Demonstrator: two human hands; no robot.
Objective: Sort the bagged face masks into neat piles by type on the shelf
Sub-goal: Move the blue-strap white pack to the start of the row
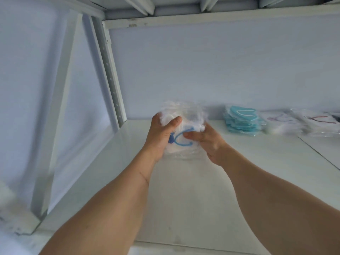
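A bundle of white face masks in clear plastic bags [184, 129], the top one showing a blue ear loop and a small blue mark, is held above the white shelf board [184, 190], left of its middle and toward the back wall; whether the bundle's lower edge touches the board cannot be told. The left hand [161, 135] holds the bundle's left side, thumb curled over the top face and the other fingers hidden beneath — a closed grip on the bags. The right hand [207, 140] holds the right side, thumb pressed onto the top bag near the blue loop, fingers wrapped under the edge. Both forearms are bare. To the right, well apart from the bundle, a pile of light-blue bagged masks [242, 120] lies flat on the shelf near the back wall. Just beside it, further right, sits a pile of white bagged masks with a pale purple loop [277, 124], then a pile of white bagged masks with a dark red loop [320, 122] at the frame's edge — outlines blurred. A white perforated metal upright [108, 70] stands at the shelf's back-left corner.
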